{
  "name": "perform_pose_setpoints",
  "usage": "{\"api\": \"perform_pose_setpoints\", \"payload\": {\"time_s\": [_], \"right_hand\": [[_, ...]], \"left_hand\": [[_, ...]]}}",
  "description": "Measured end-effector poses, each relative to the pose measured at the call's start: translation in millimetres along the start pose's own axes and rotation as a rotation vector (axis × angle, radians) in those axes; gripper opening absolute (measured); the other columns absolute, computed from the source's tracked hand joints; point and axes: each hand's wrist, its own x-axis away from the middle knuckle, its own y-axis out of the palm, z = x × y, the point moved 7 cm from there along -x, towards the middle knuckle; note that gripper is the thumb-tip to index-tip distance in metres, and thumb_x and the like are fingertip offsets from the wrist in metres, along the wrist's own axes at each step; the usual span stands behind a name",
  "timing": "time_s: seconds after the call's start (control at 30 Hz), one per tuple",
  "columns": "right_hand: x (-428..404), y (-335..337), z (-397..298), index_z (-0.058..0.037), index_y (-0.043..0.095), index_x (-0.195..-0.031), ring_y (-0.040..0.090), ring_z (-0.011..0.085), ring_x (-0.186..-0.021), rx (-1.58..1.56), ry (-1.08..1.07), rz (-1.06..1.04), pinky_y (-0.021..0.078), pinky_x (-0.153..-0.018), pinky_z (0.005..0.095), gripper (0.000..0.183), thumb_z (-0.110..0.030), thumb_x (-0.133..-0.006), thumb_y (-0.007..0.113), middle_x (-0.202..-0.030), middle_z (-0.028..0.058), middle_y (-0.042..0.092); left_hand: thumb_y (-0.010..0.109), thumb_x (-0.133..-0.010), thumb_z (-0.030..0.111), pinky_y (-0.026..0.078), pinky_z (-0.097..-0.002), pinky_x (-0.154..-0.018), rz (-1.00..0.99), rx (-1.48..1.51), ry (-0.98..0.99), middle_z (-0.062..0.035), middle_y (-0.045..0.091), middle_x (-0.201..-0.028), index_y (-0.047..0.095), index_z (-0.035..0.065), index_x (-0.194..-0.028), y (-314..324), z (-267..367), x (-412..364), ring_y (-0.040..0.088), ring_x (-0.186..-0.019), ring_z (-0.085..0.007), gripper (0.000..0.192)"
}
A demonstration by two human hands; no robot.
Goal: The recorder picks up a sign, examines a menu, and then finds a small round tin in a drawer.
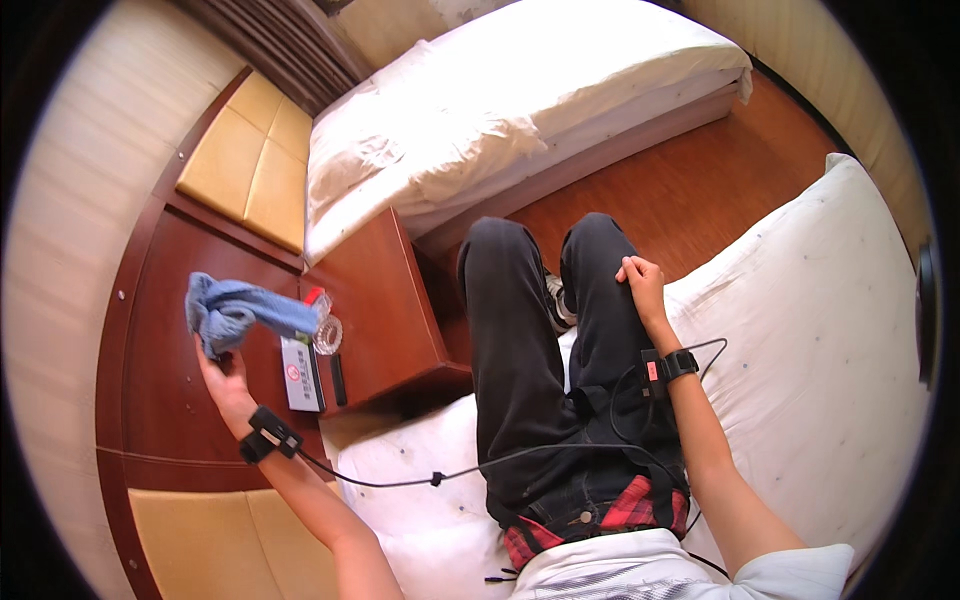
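A crumpled blue cloth (pixel 251 309) is gripped in my left hand (pixel 225 382), held up at the left over the bedside table's wall side. One end of the cloth stretches to the right, partly covering things on the tabletop. My right hand (pixel 643 281) rests on my knee in black trousers (pixel 600 255), fingers curled, with nothing visible in it. Beneath the cloth's end stand a glass ashtray (pixel 328 335) and a small sign (pixel 301 375) bearing writing and a no-smoking mark. A black remote control (pixel 338 379) lies beside them.
The wooden bedside table (pixel 375 300) stands between two beds. Across from me is a bed with white bedding (pixel 480 90); I sit on the white sheet (pixel 810 315) of the other. Black cables (pixel 525 450) run from wrist devices across my lap. Padded headboards (pixel 247 157) line the wall.
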Motion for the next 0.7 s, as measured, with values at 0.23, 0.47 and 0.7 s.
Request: {"api": "perform_pose_setpoints", "payload": {"time_s": [0.23,0.47,0.7], "right_hand": [[4,15,-55,-0.0022,0.063,-0.066,0.049,0.0056,-0.054,-0.258,0.138,-0.262,0.0394,-0.054,0.0209,0.034,-0.022,-0.091,0.051,-0.062,0.0001,0.06],[29,67,-274,0.0013,0.065,-0.085,0.06,0.0103,-0.076,-0.685,-0.214,-0.493,0.0474,-0.069,0.0216,0.026,-0.016,-0.093,0.047,-0.082,0.0067,0.066],[65,282,-270,0.0,0.032,-0.136,0.044,0.0414,-0.121,-0.426,0.098,-0.671,0.0357,-0.1,0.0394,0.062,-0.029,-0.086,0.054,-0.125,0.0333,0.046]], "left_hand": [[0.068,-0.08,0.023,0.05,-0.0286,-0.07,0.146,0.291,-0.027,-0.0025,0.063,-0.086,0.064,0.0082,-0.091,-27,-30,-29,0.056,-0.074,-0.016,0.018],[0.06,-0.086,0.02,0.05,-0.0326,-0.081,0.021,0.241,0.054,-0.0079,0.062,-0.1,0.061,0.0031,-0.105,56,-28,49,0.057,-0.088,-0.0192,0.025],[0.055,-0.091,0.015,0.047,-0.037,-0.095,0.046,0.183,-0.016,-0.0157,0.056,-0.119,0.051,-0.0017,-0.121,46,-56,70,0.054,-0.109,-0.0242,0.035]]}}
